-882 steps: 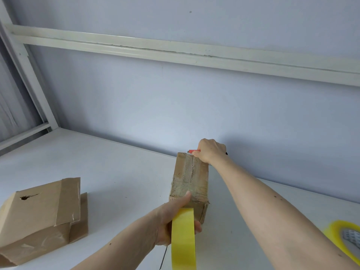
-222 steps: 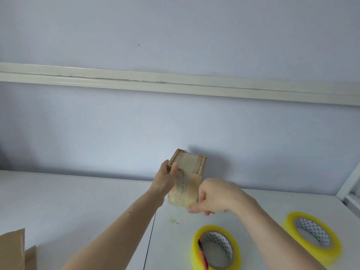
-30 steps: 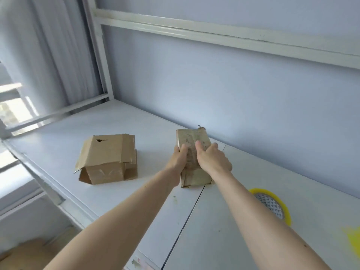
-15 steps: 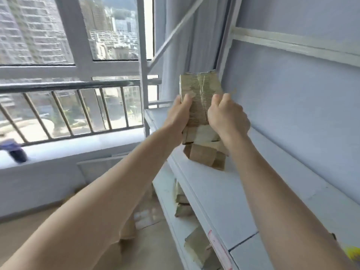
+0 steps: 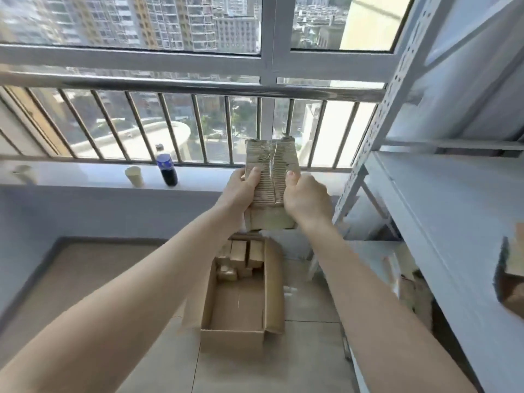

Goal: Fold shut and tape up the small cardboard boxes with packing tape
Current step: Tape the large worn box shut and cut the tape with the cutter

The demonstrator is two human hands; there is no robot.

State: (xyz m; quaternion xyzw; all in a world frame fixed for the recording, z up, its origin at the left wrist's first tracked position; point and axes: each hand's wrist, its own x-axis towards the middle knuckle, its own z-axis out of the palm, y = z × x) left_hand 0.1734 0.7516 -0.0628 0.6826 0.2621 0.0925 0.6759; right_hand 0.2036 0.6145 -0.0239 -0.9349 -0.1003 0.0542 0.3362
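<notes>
You hold the small taped box (image 5: pixel 271 177) in the air directly above the big open carton (image 5: pixel 241 293) on the floor, I think because the finished boxes are collected there; several small boxes (image 5: pixel 238 256) already lie at its far end. Your left hand (image 5: pixel 241 188) and right hand (image 5: pixel 304 194) grip the box from both sides, fingers curled around it, both arms stretched forward.

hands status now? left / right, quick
Left hand: closed on the taped small box, gripping its left side.
Right hand: closed on the same box, gripping its right side.
</notes>
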